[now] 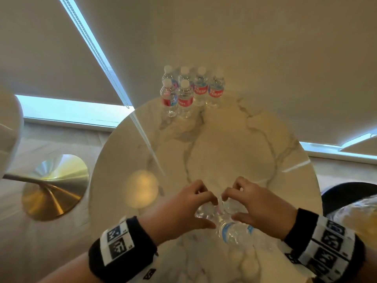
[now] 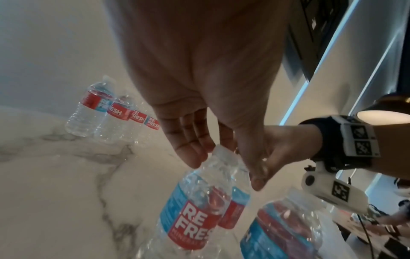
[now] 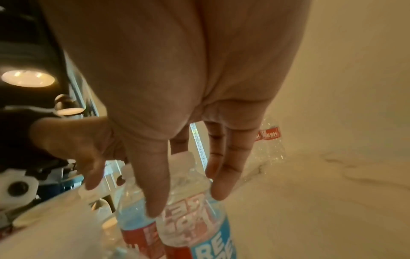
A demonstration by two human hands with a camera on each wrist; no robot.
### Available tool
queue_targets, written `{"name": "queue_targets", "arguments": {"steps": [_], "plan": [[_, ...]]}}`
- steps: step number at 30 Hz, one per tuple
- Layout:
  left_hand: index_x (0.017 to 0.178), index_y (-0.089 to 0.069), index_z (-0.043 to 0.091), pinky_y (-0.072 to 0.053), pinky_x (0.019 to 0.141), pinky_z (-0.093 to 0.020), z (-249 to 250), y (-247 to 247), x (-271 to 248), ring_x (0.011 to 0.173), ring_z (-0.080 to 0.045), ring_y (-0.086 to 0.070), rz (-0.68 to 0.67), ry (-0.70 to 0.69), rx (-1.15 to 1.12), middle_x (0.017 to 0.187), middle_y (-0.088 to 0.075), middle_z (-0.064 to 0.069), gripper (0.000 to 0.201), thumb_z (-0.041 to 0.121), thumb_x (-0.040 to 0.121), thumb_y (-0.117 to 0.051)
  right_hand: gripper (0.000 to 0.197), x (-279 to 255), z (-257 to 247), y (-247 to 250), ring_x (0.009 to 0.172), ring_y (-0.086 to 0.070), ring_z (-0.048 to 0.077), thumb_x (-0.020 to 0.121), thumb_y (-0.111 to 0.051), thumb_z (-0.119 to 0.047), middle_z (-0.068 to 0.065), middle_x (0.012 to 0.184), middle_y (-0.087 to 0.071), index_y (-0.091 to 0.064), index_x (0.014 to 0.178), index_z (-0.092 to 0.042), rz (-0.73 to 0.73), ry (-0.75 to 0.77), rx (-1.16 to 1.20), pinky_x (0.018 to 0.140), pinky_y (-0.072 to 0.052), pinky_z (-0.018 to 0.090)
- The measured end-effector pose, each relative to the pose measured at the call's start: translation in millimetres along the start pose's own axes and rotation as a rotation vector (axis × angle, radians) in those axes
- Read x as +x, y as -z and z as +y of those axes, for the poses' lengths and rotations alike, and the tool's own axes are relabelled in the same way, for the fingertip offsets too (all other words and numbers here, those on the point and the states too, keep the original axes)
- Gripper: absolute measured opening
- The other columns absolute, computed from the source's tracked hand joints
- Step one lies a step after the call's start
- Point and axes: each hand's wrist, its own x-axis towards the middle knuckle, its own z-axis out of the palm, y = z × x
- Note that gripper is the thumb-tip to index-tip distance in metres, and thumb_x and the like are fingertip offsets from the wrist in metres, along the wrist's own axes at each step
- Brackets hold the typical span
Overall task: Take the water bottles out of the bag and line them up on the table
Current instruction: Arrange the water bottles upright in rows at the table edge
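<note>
Two clear water bottles with red and blue labels stand close together near the front of the round marble table (image 1: 224, 150). My left hand (image 1: 208, 211) curls over the top of the left bottle (image 2: 193, 210), fingers and thumb on either side of its neck. The right hand (image 1: 229, 207) grips the top of the right bottle (image 3: 190, 219) the same way. A third bottle (image 1: 234, 231) sits just nearer me, and white caps (image 1: 247, 260) show in crinkled clear wrap below it. Several bottles (image 1: 193, 90) stand upright in two rows at the table's far edge.
A gold pedestal base (image 1: 55, 186) of another table stands on the floor to the left. A dark seat (image 1: 336, 197) with crinkled clear plastic (image 1: 357, 217) on it is at the right. Window blinds hang behind the table.
</note>
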Motion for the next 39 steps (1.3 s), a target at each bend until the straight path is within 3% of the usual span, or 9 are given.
{"name": "queue_targets", "arguments": {"steps": [5, 9, 12, 14, 19, 23, 26, 34, 39], "plan": [[0.124, -0.061, 0.02, -0.049, 0.085, -0.022, -5.8, 9.5, 26.4, 0.093, -0.015, -0.061, 0.091, 0.012, 0.001, 0.121, -0.054, 0.0, 0.037, 0.034, 0.09, -0.069, 0.03, 14.2, 5.4, 15.4, 0.075, -0.058, 0.013, 0.082, -0.071, -0.04, -0.009, 0.098, -0.046, -0.06, 0.108, -0.03, 0.091, -0.051, 0.053, 0.075, -0.051, 0.036], [0.121, -0.063, 0.021, -0.052, 0.088, -0.028, -23.7, 48.6, 65.7, 0.093, -0.014, -0.06, 0.156, 0.037, 0.025, 0.113, -0.056, 0.002, 0.037, 0.033, 0.088, -0.072, 0.031, 45.7, 15.7, 60.5, 0.089, -0.058, 0.021, 0.079, -0.074, -0.035, -0.005, 0.094, -0.051, -0.065, 0.107, -0.026, 0.142, -0.098, -0.016, 0.08, -0.048, 0.037], [0.121, -0.063, 0.021, -0.046, 0.087, -0.023, -35.1, 88.0, 103.6, 0.089, -0.008, -0.053, 0.252, 0.028, 0.08, 0.106, -0.05, 0.01, 0.035, 0.032, 0.088, -0.071, 0.03, 77.6, 25.8, 104.3, 0.092, -0.056, 0.022, 0.077, -0.075, -0.034, -0.002, 0.093, -0.053, -0.067, 0.105, -0.027, 0.194, -0.126, -0.069, 0.082, -0.046, 0.037], [0.12, -0.064, 0.019, -0.044, 0.087, -0.022, -42.7, 113.4, 131.9, 0.09, -0.007, -0.05, 0.314, 0.015, 0.112, 0.108, -0.052, 0.008, 0.035, 0.03, 0.088, -0.071, 0.029, 102.6, 34.1, 133.3, 0.092, -0.055, 0.021, 0.078, -0.076, -0.032, -0.002, 0.095, -0.055, -0.067, 0.105, -0.028, 0.23, -0.146, -0.082, 0.081, -0.045, 0.034], [0.122, -0.064, 0.016, -0.037, 0.084, -0.022, -65.6, 158.2, 193.6, 0.092, -0.012, -0.049, 0.408, 0.052, 0.147, 0.106, -0.054, 0.002, 0.035, 0.024, 0.089, -0.071, 0.03, 170.4, 54.9, 176.9, 0.087, -0.054, 0.021, 0.081, -0.076, -0.025, -0.001, 0.092, -0.054, -0.069, 0.11, -0.02, 0.261, -0.155, -0.145, 0.075, -0.041, 0.03], [0.122, -0.065, 0.015, -0.038, 0.084, -0.025, -86.8, 169.1, 223.8, 0.104, -0.027, -0.059, 0.396, 0.118, 0.173, 0.117, -0.059, -0.009, 0.034, 0.022, 0.089, -0.07, 0.032, 210.9, 70.1, 188.1, 0.087, -0.052, 0.02, 0.082, -0.075, -0.021, 0.005, 0.099, -0.058, -0.069, 0.114, -0.019, 0.273, -0.152, -0.152, 0.073, -0.037, 0.029], [0.12, -0.066, 0.016, -0.041, 0.082, -0.028, -98.2, 169.8, 233.7, 0.102, -0.029, -0.061, 0.38, 0.138, 0.213, 0.116, -0.059, -0.01, 0.032, 0.022, 0.089, -0.069, 0.032, 228.7, 79.3, 190.8, 0.087, -0.048, 0.019, 0.083, -0.074, -0.019, 0.006, 0.103, -0.057, -0.069, 0.114, -0.021, 0.286, -0.152, -0.149, 0.074, -0.035, 0.029], [0.122, -0.065, 0.016, -0.041, 0.088, -0.03, -104.0, 161.7, 240.7, 0.106, -0.03, -0.059, 0.419, 0.14, 0.196, 0.116, -0.061, -0.013, 0.035, 0.023, 0.088, -0.069, 0.036, 237.4, 86.4, 185.3, 0.1, -0.057, 0.03, 0.082, -0.074, -0.017, 0.006, 0.105, -0.052, -0.067, 0.116, -0.023, 0.293, -0.129, -0.133, 0.082, -0.044, 0.034], [0.14, -0.051, 0.019, -0.045, 0.098, -0.037, -90.2, 162.0, 222.2, 0.114, -0.03, -0.058, 0.45, 0.173, 0.183, 0.129, -0.057, -0.013, 0.054, 0.031, 0.09, -0.069, 0.06, 219.5, 83.2, 184.8, 0.09, -0.056, 0.021, 0.075, -0.08, -0.026, 0.009, 0.12, -0.052, -0.055, 0.13, -0.027, 0.318, -0.159, -0.034, 0.083, -0.044, 0.031]]}}
